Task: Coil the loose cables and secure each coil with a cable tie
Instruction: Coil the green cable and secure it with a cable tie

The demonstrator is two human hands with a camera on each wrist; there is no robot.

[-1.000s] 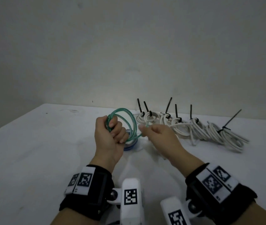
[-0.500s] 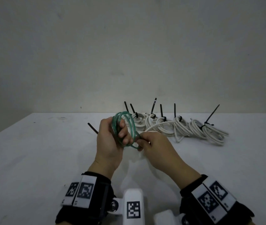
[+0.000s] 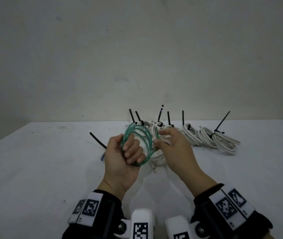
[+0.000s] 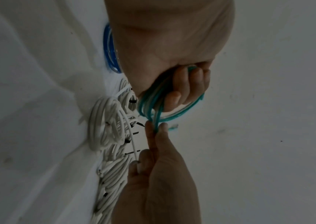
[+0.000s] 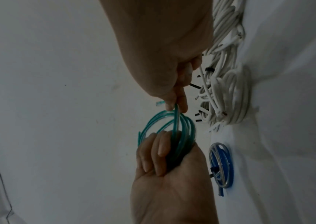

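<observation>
A green cable coil (image 3: 148, 140) of several loops is held up above the white table (image 3: 33, 169). My left hand (image 3: 130, 152) grips its lower left side, fingers curled through the loops (image 5: 186, 124). My right hand (image 3: 157, 140) pinches one green strand at the coil's right side between thumb and forefinger (image 4: 156, 127). The cable's free end (image 5: 25, 103) pokes out just past that pinch. A thin white strand (image 4: 132, 139) runs to the lower fingers of the right hand.
Several white cable coils (image 3: 206, 138) with upright black cable ties (image 3: 221, 121) lie in a row along the table's back. A blue coil (image 5: 221, 163) lies flat beneath the hands. Its black tie (image 3: 97, 140) shows left of my left hand. A wall stands behind.
The coil has turned so its ring faces me more openly. My right hand's pinch has shifted from the coil's lower right up its right side. My left hand keeps its grip.
</observation>
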